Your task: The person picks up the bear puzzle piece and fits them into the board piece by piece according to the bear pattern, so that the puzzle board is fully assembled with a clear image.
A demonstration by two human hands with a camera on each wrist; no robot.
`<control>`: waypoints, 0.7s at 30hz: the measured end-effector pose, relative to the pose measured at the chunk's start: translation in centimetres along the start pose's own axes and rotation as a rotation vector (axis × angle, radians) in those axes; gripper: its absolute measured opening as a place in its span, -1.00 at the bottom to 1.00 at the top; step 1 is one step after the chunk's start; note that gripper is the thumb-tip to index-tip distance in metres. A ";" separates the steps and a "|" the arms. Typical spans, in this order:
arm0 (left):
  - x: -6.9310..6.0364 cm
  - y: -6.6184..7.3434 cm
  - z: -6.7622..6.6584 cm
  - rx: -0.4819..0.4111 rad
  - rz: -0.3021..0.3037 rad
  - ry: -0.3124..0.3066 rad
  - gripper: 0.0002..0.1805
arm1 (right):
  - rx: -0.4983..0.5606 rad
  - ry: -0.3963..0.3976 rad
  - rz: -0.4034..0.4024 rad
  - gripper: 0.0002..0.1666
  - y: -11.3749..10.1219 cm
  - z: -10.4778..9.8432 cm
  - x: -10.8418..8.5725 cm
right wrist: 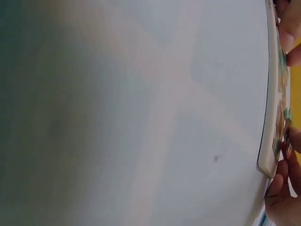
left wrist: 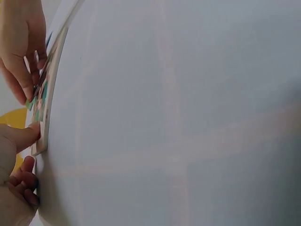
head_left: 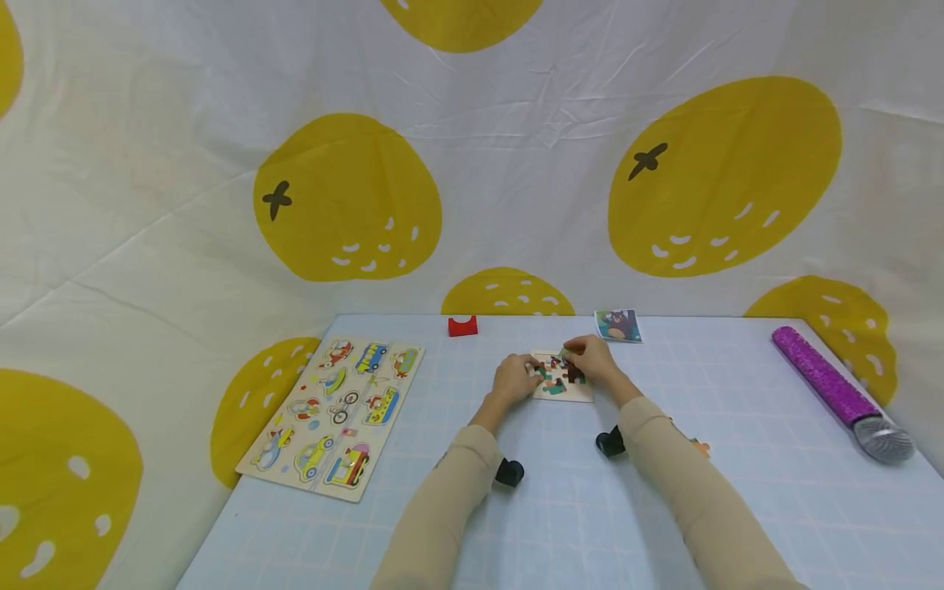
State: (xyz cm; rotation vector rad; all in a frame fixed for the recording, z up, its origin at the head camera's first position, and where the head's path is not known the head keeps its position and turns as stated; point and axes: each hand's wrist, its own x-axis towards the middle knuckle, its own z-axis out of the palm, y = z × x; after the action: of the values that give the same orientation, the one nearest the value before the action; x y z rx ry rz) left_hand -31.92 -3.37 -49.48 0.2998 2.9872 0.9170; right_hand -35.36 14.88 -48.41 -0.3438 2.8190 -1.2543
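Two hands busy at a little jigsaw near the back of the counter

So the puzzle board lies on the pale blue counter, toward the far edge and between the two hands; it's a small pale tray with a bunch of brown, teal and orange bits on it, and bare patches show between them. The left hand has the board's left side, thumb on top near the edge and the other fingers bent in beside it; the right hand is over the upper right part, thumb and fingers pinched together on a puzzle piece, which looks dark with some green; can't tell if that piece is touching the board.

Around them: a picture card with a bear on it lies just behind the right hand; a red block with a scooped top sits at the back, left of the board; a big wooden picture board with vehicles on it lies over at the left; a sparkly purple microphone lies at the far right, silver head toward the person; something orange pokes out past the right sleeve, mostly hidden; behind everything hangs a white curtain with big yellow fruit.
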 end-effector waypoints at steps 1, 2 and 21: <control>0.0 0.0 0.0 -0.010 -0.006 -0.001 -0.75 | 0.011 -0.002 0.003 -0.65 0.1 0.0 0.0; 0.1 0.0 -0.1 -0.025 -0.009 0.002 -0.77 | 0.019 -0.001 0.007 -0.65 0.3 0.0 0.0; 1.3 -0.1 -0.1 -0.448 -0.057 0.115 -0.77 | 0.086 0.005 0.055 -0.62 0.4 -0.4 -0.2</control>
State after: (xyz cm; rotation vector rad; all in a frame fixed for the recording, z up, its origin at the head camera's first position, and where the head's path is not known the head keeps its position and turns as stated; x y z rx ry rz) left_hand -33.20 -3.27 -49.42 0.1573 2.7556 1.5980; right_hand -35.32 15.43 -48.44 -0.2578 2.7480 -1.3609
